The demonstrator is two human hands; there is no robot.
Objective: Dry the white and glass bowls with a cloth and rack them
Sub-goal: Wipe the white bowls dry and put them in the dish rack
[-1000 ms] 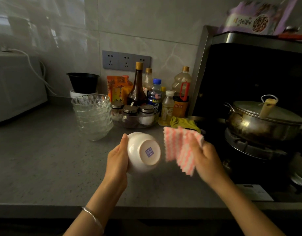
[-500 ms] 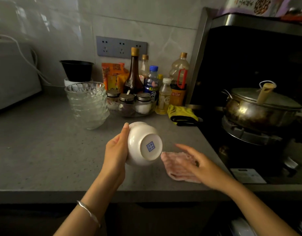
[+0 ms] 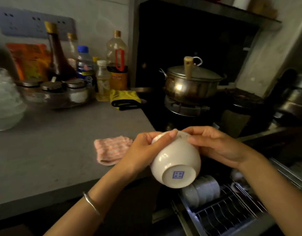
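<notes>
White ceramic bowl (image 3: 175, 157), round, glossy, between left hand (image 3: 143, 150) and right hand (image 3: 216, 147).

White round ceramic bowl (image 3: 177, 157) I hold: blue square mark on base. Left of it, pink-and-white striped cloth (image 3: 112, 149).

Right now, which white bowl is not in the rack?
The blue-marked bowl that the left hand and right hand hold; the other bowls sit in the rack.
</notes>
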